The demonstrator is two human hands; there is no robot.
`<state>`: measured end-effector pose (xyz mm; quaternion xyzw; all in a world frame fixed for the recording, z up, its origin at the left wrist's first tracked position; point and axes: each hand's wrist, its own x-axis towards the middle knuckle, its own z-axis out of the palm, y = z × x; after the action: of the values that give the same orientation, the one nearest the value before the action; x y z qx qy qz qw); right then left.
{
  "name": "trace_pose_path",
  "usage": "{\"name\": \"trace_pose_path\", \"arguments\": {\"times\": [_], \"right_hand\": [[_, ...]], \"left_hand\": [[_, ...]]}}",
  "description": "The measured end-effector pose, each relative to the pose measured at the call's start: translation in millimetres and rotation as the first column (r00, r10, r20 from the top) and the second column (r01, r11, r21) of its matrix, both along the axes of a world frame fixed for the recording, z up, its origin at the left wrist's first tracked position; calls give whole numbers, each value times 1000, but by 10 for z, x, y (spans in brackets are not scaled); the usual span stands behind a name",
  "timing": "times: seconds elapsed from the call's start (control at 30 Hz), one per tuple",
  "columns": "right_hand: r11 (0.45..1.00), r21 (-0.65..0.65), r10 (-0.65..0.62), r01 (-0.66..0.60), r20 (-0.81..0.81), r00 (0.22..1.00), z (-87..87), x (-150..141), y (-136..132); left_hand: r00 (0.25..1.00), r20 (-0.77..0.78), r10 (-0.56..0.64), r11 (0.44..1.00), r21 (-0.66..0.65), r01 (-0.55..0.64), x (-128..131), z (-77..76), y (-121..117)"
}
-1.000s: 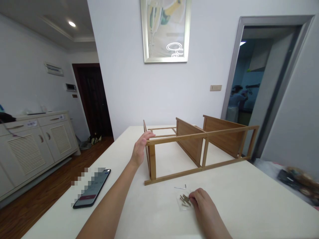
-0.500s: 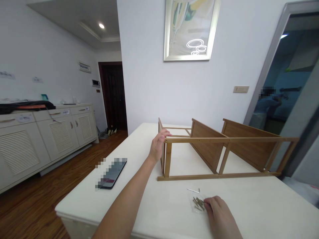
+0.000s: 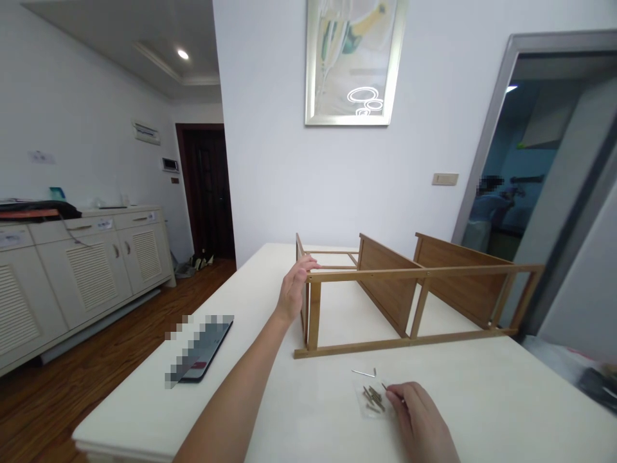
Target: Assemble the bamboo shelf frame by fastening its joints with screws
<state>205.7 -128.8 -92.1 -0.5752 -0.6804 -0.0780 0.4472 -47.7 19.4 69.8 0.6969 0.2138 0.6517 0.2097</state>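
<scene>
A brown wooden shelf unit [image 3: 365, 275] lies on its side on the white table [image 3: 308, 411]. My left hand [image 3: 293, 288] is closed over its left end board, near the upper corner of the frame. My right hand [image 3: 418, 408] pinches a screw [image 3: 384, 387], whose tip shows beyond thumb and forefinger. Just left of that hand, several brass-coloured screws [image 3: 374, 397] lie on a small clear plastic bag [image 3: 362, 411]. An L-shaped hex key [image 3: 364, 373] rests behind the screws, close to the frame's lower rail.
A smartphone [image 3: 205, 354] lies on the left part of the table. White louvred cabinets [image 3: 96, 257] stand along the left wall. At the far right, a plastic bag [image 3: 554, 360] sits beside the table. A person [image 3: 489, 215] is visible through the doorway.
My right hand has drawn slightly away from the pile, and the screw in its fingers now shows. My left hand keeps its place on the shelf unit. The whole view has shifted a little.
</scene>
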Motion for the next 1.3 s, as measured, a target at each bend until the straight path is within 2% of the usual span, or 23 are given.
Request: {"name": "trace_pose_path", "arguments": {"times": [0.13, 0.37, 0.47, 0.73, 0.97, 1.13, 1.3], "right_hand": [[1000, 15, -5, 5, -17, 1000, 27, -19, -29], [1000, -15, 8, -8, 2, 1000, 259, -87, -118], [1000, -15, -9, 9, 0, 1000, 301, -109, -135], [1000, -7, 4, -5, -17, 1000, 253, -85, -112], [1000, -10, 22, -22, -7, 1000, 279, -66, -88], [1000, 19, 24, -23, -36, 999, 182, -59, -70], [999, -33, 17, -20, -76, 997, 139, -54, -71]], "left_hand": [[1000, 2, -8, 1000, -1, 8, -8, -15, 18], [1000, 5, -5, 1000, -12, 5, -2, -34, 32], [1000, 7, -19, 1000, -2, 19, -2, -33, 30], [1000, 15, -5, 1000, 7, 5, 7, -13, 29], [1000, 23, 4, 1000, -5, -4, 22, -16, 32], [999, 33, -5, 1000, -15, 5, 21, -22, 22], [999, 29, -14, 1000, -18, 15, 13, -29, 24]]}}
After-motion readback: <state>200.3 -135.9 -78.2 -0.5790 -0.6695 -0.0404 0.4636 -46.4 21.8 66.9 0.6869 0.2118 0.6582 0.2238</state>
